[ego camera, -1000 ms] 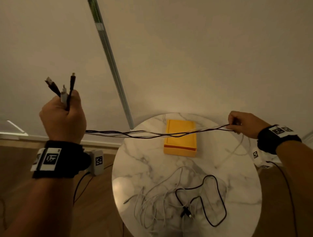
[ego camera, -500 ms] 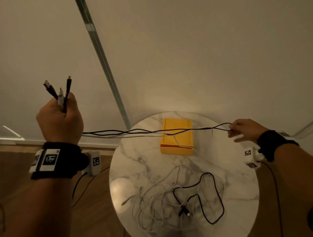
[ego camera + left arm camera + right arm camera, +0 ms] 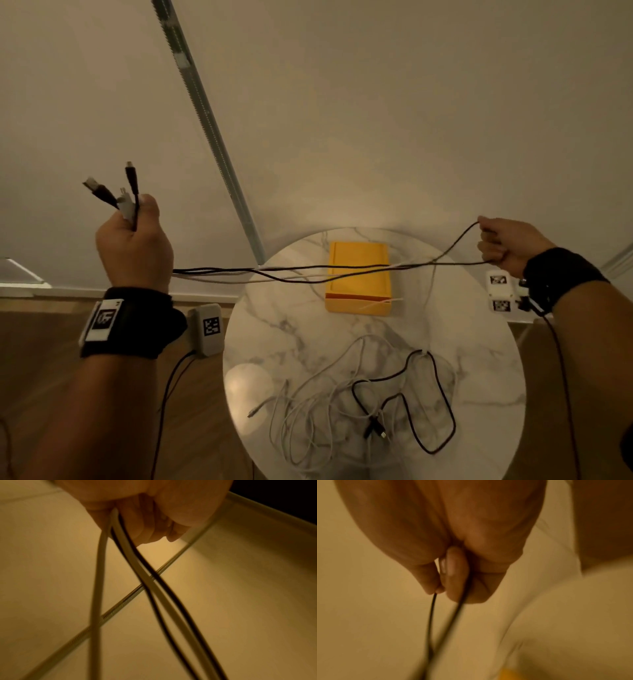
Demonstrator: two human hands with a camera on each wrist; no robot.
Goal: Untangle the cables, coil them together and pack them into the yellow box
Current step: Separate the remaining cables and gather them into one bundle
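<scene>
My left hand (image 3: 135, 245) is raised at the left, gripping a bundle of black and white cables (image 3: 274, 272) with their plug ends (image 3: 113, 192) sticking up from the fist. The cables stretch level across the open yellow box (image 3: 358, 277) to my right hand (image 3: 503, 245), which pinches a black strand (image 3: 433, 608) at the far right. In the left wrist view white and black strands (image 3: 137, 566) leave the left hand (image 3: 142, 520). The slack ends lie in a loose heap (image 3: 346, 411) on the round marble table (image 3: 479, 377).
A ribbed metal pole (image 3: 212, 137) runs up the wall behind the table. White tagged sensor blocks hang at the left wrist (image 3: 209, 329) and the right wrist (image 3: 500, 289), each trailing a thin black lead. Wooden floor surrounds the table.
My right hand has drawn further right and higher along the cables, pulling one black strand up into a loop. The left hand has stayed raised with the plugs.
</scene>
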